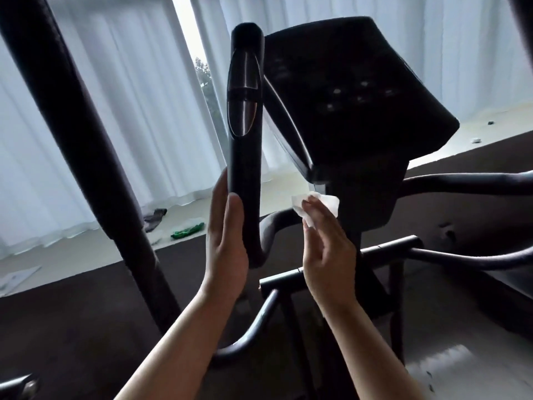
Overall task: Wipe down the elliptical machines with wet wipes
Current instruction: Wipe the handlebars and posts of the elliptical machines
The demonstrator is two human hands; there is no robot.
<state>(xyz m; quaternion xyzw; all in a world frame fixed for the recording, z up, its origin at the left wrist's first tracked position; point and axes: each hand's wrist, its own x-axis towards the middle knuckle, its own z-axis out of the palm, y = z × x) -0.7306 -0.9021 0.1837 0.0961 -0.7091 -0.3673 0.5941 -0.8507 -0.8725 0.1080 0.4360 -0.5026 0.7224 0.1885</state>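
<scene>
Your left hand lies flat, fingers straight, against the upright black handlebar grip of the elliptical, just below its metal pulse sensor plates. Your right hand pinches a white wet wipe beside the dark column under the console, whose buttons glint faintly. Behind, white curtains glow with daylight; a green item sits on the pale floor strip edging dark carpet.

Console buttons too dark to read; left hand's fingers hidden behind handlebar
</scene>
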